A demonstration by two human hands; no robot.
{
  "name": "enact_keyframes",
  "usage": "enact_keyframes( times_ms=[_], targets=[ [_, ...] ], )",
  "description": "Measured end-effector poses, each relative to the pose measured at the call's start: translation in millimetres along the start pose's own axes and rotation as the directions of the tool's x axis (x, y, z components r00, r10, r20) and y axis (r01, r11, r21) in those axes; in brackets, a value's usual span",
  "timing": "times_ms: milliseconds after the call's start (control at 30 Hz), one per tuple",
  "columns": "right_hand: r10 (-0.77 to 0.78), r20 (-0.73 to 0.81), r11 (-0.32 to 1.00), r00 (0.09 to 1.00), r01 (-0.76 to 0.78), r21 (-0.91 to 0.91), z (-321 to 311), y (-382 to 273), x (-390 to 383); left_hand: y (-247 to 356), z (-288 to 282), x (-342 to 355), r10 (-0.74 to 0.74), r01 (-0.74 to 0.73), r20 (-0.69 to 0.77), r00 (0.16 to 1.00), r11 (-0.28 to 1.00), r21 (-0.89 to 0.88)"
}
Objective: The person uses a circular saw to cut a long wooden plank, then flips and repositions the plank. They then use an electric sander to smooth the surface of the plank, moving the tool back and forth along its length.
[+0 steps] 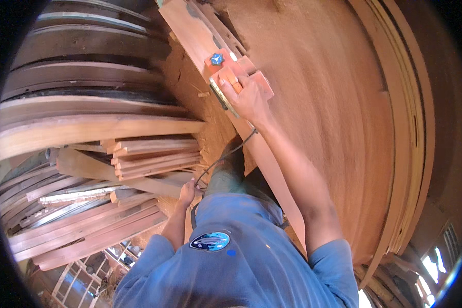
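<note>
An orange electric hand planer (263,84) with a blue front knob (217,59) rests on a long reddish wooden board (190,35). My right hand (251,102) is closed round the planer's handle, arm stretched forward. From the planer's rear, a dark power cord (231,152) runs back toward my body. My left hand (188,193) is low at my left side, its fingers closed on that cord. The board passes under the planer and continues back along my right side, partly hidden by my forearm. The planer's sole is out of sight against the wood.
Stacked planks (87,131) fill the left side, with shorter cut pieces (156,156) at the near end. More lumber (102,231) lies lower left. A broad surface covered in brown sawdust (333,113) spreads to the right, bordered by long boards (413,113).
</note>
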State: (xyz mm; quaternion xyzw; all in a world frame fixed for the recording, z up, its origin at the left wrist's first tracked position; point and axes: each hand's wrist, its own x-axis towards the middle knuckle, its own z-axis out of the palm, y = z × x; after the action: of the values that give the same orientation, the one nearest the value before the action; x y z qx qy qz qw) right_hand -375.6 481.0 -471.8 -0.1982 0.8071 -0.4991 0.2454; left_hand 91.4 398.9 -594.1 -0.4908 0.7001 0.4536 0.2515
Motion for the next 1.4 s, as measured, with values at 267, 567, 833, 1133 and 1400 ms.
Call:
enact_keyframes(
  times_ms=[267,567,833,1133,1400],
  targets=[
    [0.051,0.011,0.997,0.999,-0.050,-0.063,59,-25,98,27,-76,62,-0.105,0.105,0.006,0.994,0.994,-0.023],
    [-0.052,-0.018,0.987,0.998,0.048,-0.155,113,-76,220,55,-105,114,-0.111,0.125,0.072,0.991,0.966,-0.227],
    [-0.097,0.007,0.994,0.995,0.097,-0.044,146,-104,313,72,-120,148,-0.024,0.030,0.022,0.999,0.932,-0.362],
    [-0.263,-0.094,0.954,0.960,0.244,-0.175,174,-135,397,119,-123,171,0.090,-0.116,-0.078,0.993,0.864,-0.490],
    [-0.283,-0.010,0.936,0.959,0.274,-0.223,77,-92,229,93,-131,149,-0.004,0.031,0.122,0.993,0.975,-0.221]
  ],
)
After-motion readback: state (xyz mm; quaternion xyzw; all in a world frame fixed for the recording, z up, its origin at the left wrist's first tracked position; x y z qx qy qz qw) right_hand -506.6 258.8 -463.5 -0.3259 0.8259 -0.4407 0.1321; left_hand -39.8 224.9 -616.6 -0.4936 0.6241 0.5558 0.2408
